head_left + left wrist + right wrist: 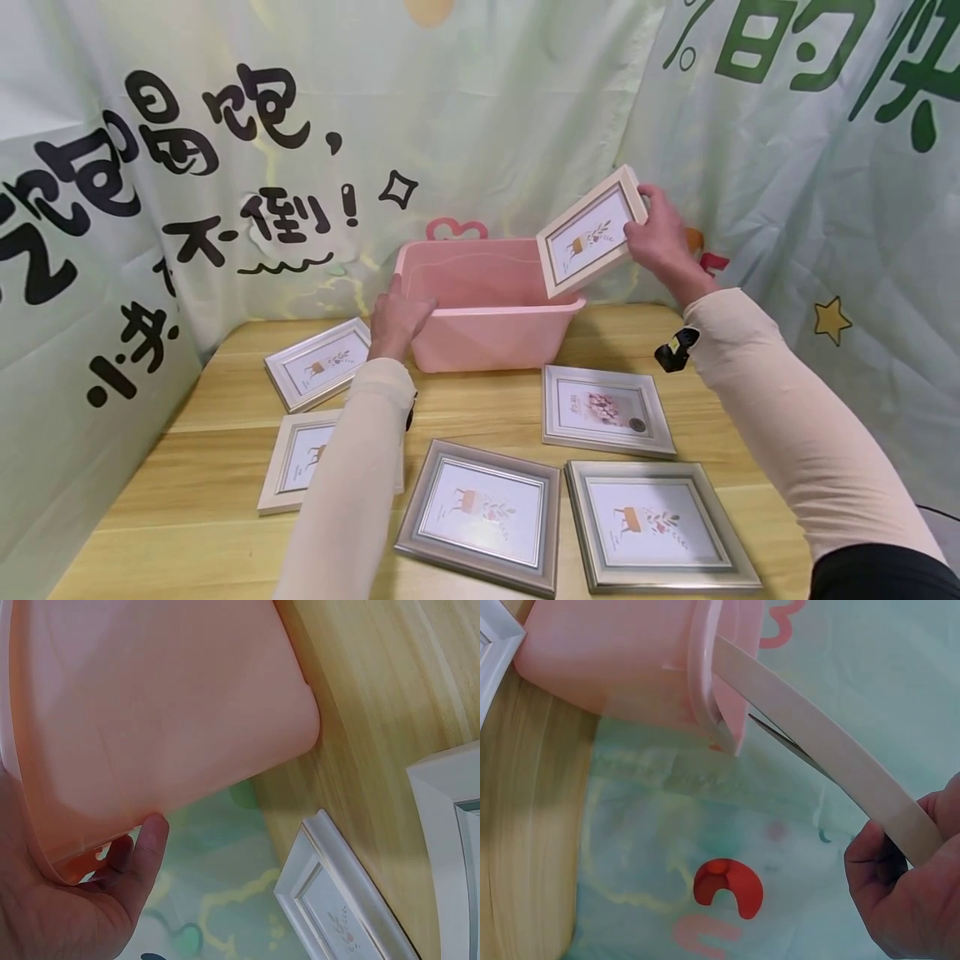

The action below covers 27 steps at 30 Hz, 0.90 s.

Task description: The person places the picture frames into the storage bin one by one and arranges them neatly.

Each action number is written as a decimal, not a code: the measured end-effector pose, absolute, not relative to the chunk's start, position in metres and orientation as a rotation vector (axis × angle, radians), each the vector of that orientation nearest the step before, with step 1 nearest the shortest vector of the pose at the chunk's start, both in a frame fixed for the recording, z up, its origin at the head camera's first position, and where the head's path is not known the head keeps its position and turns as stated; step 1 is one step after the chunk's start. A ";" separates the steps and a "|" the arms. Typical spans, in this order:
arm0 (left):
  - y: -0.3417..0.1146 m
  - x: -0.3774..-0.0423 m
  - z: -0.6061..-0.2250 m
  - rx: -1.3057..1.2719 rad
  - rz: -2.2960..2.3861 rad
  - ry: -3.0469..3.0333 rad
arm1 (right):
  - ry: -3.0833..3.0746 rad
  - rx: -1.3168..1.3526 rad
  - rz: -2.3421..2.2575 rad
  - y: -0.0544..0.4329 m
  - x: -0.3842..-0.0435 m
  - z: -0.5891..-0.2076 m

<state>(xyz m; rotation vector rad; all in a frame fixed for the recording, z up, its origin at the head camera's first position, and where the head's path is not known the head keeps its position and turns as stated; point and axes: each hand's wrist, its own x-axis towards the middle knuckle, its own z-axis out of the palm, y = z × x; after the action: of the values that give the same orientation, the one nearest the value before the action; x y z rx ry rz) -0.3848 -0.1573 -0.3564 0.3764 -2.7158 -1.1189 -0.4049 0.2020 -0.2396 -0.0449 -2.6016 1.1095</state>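
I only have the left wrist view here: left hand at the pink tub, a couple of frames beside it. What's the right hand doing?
Observer: The right hand grips a held-up frame, tilted at the right end of the tub.
Operator: Copy. How many others are lying down?
Observer: The head view shows five on the table.
Operator: All with the same picture?
Observer: No, the flower frame, in front of the tub toward its right, shows pink flowers.

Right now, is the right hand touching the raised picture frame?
Touching: the right wrist view shows the right hand gripping the raised picture frame at one end, between thumb and fingers.
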 end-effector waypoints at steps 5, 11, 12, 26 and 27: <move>-0.158 -0.385 -0.358 0.377 -1.118 -2.715 | -2.617 -0.053 1.105 0.197 -0.406 -0.245; -0.157 -0.384 -0.358 0.373 -1.127 -2.703 | -2.628 -0.047 1.113 0.193 -0.408 -0.250; -0.156 -0.384 -0.358 0.371 -1.132 -2.701 | -2.628 -0.044 1.106 0.193 -0.408 -0.251; -0.157 -0.385 -0.358 0.386 -1.164 -2.694 | -2.660 -0.035 1.034 0.180 -0.413 -0.264; -0.157 -0.385 -0.359 0.389 -1.164 -2.695 | -2.666 -0.036 1.026 0.179 -0.413 -0.265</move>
<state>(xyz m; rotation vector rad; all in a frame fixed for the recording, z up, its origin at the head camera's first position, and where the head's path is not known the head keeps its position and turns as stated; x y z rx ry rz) -0.3851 -0.1574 -0.3586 0.3889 -2.6952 -1.1642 -0.4133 0.1791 -0.2648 -0.0361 -2.6660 1.0263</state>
